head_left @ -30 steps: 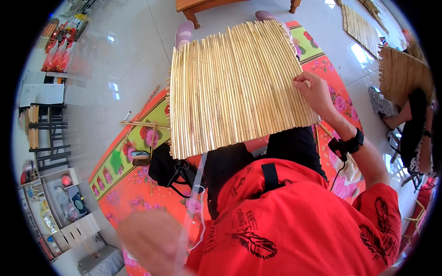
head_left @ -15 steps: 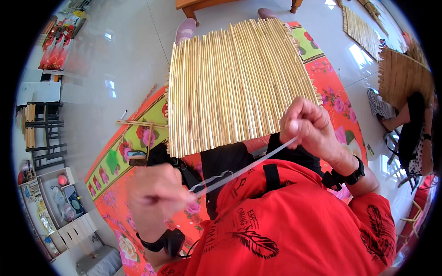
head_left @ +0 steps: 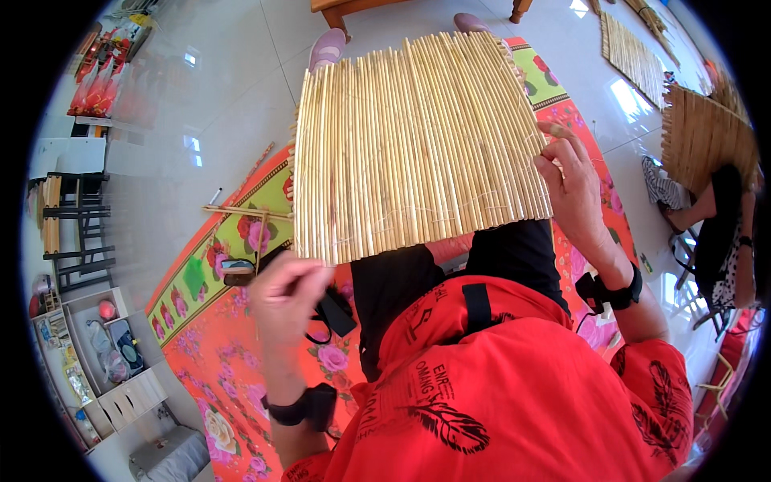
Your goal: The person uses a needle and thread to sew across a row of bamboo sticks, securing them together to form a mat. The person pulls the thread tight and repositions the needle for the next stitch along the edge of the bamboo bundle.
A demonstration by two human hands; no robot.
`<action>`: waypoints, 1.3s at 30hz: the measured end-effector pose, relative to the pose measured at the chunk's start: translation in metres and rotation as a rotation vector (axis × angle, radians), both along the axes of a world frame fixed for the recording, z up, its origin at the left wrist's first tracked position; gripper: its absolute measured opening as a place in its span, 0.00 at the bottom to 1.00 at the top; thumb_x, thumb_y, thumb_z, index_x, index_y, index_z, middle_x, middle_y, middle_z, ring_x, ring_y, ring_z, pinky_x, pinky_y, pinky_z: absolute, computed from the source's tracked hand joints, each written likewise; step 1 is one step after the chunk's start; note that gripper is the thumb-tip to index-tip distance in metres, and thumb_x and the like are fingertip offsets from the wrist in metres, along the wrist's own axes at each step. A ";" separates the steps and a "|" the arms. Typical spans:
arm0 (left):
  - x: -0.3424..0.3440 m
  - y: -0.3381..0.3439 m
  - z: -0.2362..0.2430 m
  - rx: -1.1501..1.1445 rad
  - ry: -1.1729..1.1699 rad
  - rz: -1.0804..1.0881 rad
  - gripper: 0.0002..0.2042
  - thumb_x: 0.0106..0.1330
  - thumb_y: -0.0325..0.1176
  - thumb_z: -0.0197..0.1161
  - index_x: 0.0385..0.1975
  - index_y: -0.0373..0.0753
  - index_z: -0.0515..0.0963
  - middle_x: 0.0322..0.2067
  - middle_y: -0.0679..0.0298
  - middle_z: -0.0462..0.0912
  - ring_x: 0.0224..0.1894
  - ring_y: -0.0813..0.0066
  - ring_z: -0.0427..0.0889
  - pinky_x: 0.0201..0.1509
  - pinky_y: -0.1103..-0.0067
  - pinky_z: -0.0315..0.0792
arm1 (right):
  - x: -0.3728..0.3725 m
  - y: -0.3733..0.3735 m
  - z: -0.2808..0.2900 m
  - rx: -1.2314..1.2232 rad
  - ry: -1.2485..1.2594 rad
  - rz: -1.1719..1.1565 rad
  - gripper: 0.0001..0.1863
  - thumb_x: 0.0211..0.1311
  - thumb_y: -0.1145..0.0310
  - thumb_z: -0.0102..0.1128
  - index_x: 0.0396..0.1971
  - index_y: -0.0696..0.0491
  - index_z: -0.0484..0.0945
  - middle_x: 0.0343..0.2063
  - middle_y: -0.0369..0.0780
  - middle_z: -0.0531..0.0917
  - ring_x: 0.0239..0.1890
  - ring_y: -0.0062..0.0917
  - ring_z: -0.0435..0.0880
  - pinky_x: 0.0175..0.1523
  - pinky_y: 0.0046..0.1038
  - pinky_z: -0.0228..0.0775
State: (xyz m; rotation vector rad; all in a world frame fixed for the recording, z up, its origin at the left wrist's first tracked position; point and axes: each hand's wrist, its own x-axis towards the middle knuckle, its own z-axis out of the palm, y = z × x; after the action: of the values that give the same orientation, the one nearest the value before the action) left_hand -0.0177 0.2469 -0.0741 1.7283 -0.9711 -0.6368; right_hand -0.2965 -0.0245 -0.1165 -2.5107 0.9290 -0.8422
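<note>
A mat of pale straight reed stalks (head_left: pixel 418 145), tied side by side with thin thread, lies across my lap. At its right edge is my right hand (head_left: pixel 574 181), thumb and fingers closed about the ends of the stalks. My left hand (head_left: pixel 289 293) is by the near left corner, slightly blurred, its fingers curled together. Whatever the left fingers may hold is too small to make out. No pale strip shows between my hands.
A flowered red cloth (head_left: pixel 233 394) covers the floor under me. Crossed sticks (head_left: pixel 261 215) and a phone-like object (head_left: pixel 238 271) lie left of the mat. A wooden bench (head_left: pixel 369 12) stands ahead. At right sits another person with a reed mat (head_left: pixel 703 132).
The pale strip stretched between my hands is out of sight. My right hand has moved right to the mat's edge; my left has moved up and right to its near corner.
</note>
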 end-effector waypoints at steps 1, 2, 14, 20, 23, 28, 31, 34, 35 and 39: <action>-0.013 -0.015 -0.002 0.002 -0.113 -0.124 0.03 0.57 0.21 0.68 0.29 0.35 0.83 0.19 0.69 0.75 0.21 0.86 0.71 0.24 0.85 0.62 | 0.005 0.008 0.010 0.068 -0.015 0.049 0.06 0.69 0.73 0.53 0.34 0.60 0.72 0.45 0.43 0.80 0.34 0.20 0.82 0.40 0.24 0.74; -0.028 -0.030 0.002 0.030 -0.155 -0.201 0.03 0.55 0.22 0.69 0.28 0.35 0.83 0.17 0.67 0.75 0.20 0.83 0.72 0.24 0.83 0.64 | 0.013 0.016 0.021 0.136 -0.029 0.102 0.05 0.69 0.73 0.52 0.34 0.60 0.71 0.48 0.45 0.80 0.35 0.21 0.83 0.41 0.24 0.74; -0.041 -0.044 -0.023 -0.020 0.084 -0.063 0.02 0.56 0.19 0.67 0.27 0.32 0.82 0.20 0.72 0.71 0.22 0.88 0.67 0.25 0.87 0.59 | 0.040 0.064 -0.001 1.255 -0.284 0.388 0.07 0.70 0.71 0.53 0.32 0.57 0.70 0.21 0.32 0.75 0.22 0.14 0.76 0.30 0.18 0.71; -0.030 -0.031 -0.022 -0.064 0.227 0.122 0.01 0.57 0.18 0.66 0.27 0.31 0.82 0.21 0.70 0.75 0.23 0.89 0.70 0.25 0.87 0.61 | 0.024 0.055 -0.013 1.245 -0.313 0.276 0.06 0.70 0.71 0.53 0.33 0.56 0.71 0.20 0.32 0.74 0.24 0.14 0.76 0.29 0.18 0.69; -0.038 -0.036 -0.019 -0.024 -0.018 -0.064 0.01 0.57 0.20 0.67 0.27 0.32 0.82 0.20 0.70 0.74 0.22 0.87 0.71 0.24 0.86 0.62 | 0.032 0.057 -0.008 0.702 -0.112 0.256 0.07 0.70 0.70 0.53 0.33 0.57 0.71 0.22 0.34 0.77 0.24 0.16 0.79 0.29 0.20 0.71; -0.070 -0.065 -0.016 -0.007 -0.109 -0.253 0.03 0.55 0.19 0.68 0.27 0.32 0.82 0.21 0.70 0.74 0.23 0.86 0.70 0.26 0.85 0.63 | 0.050 0.082 0.016 1.179 -0.230 0.459 0.07 0.69 0.71 0.54 0.32 0.58 0.72 0.21 0.35 0.79 0.22 0.18 0.79 0.28 0.21 0.72; -0.066 -0.067 -0.017 -0.009 -0.042 -0.215 0.02 0.57 0.19 0.67 0.28 0.32 0.82 0.21 0.70 0.74 0.23 0.86 0.71 0.27 0.86 0.64 | 0.050 0.080 0.011 1.135 -0.213 0.390 0.06 0.68 0.72 0.54 0.31 0.57 0.71 0.20 0.34 0.76 0.22 0.15 0.76 0.28 0.19 0.70; -0.052 -0.056 -0.034 -0.076 0.130 -0.132 0.01 0.60 0.20 0.66 0.30 0.31 0.81 0.23 0.70 0.75 0.23 0.88 0.70 0.26 0.88 0.63 | 0.043 0.076 0.005 1.201 -0.294 0.301 0.06 0.68 0.73 0.55 0.30 0.56 0.70 0.19 0.32 0.74 0.22 0.13 0.74 0.29 0.18 0.67; -0.052 -0.055 -0.033 -0.060 0.204 -0.099 0.01 0.60 0.20 0.66 0.30 0.31 0.81 0.23 0.71 0.74 0.24 0.88 0.70 0.27 0.88 0.63 | 0.041 0.076 0.003 1.199 -0.299 0.275 0.07 0.68 0.73 0.54 0.30 0.56 0.70 0.18 0.31 0.72 0.21 0.12 0.73 0.29 0.17 0.67; -0.054 -0.050 -0.033 -0.046 0.523 -0.017 0.01 0.62 0.21 0.65 0.31 0.31 0.82 0.24 0.72 0.74 0.24 0.89 0.69 0.26 0.88 0.62 | 0.046 0.080 0.006 1.243 -0.231 0.348 0.06 0.68 0.73 0.55 0.30 0.57 0.71 0.21 0.34 0.77 0.23 0.15 0.78 0.30 0.19 0.70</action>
State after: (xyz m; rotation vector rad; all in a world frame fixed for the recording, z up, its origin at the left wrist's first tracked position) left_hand -0.0721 0.1967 -0.1075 1.4073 -0.6243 -1.0057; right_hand -0.2503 0.0553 -0.1110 -1.3766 0.5937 -0.2507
